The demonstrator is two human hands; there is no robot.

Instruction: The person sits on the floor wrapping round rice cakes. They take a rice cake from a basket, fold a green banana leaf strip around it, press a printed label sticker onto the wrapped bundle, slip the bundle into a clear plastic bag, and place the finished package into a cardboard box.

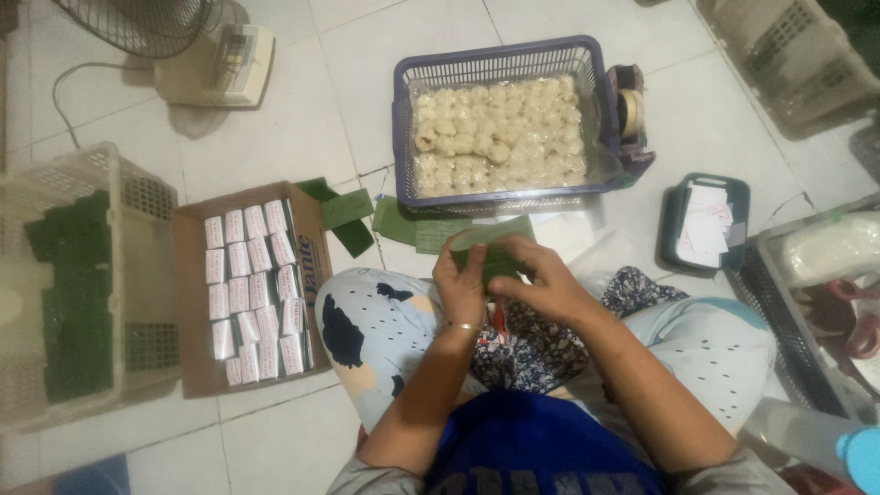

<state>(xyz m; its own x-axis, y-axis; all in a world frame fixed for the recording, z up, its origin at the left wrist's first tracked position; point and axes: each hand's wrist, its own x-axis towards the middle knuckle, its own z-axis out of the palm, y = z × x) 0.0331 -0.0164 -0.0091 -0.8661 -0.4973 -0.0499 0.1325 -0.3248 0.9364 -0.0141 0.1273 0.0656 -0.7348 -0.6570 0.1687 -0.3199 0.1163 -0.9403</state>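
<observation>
1. A green leaf wrap (490,252), smooth and curved into a roll, sits between both hands above the person's lap, just in front of the purple basket (500,66).
2. The left hand (461,280) curls its fingers (451,261) closed around the left side of the leaf wrap; a thin bangle (464,325) circles that wrist.
3. The right hand (541,280) presses its fingers (513,247) closed over the top and right of the same wrap.
4. The purple basket is one plastic lattice box lined with clear film, filled with pale, rounded, lumpy dough pieces (500,133), too many and too tightly packed to count.
5. Flat green leaf strips (353,215) lie loose on the white tiled floor (293,119), roughly four or five, overlapping.
6. One brown cardboard box (188,302) holds small white paper-wrapped packets (252,289) in about three columns; roughly twenty-five, the exact count unclear.
7. One pale lattice crate (137,188) to the left holds stacked dark green bundles (73,293).
8. A tape dispenser (631,115) stands touching the basket's right wall.
9. One dark tray (674,220) holds a loose pile of white paper slips (704,225).
</observation>
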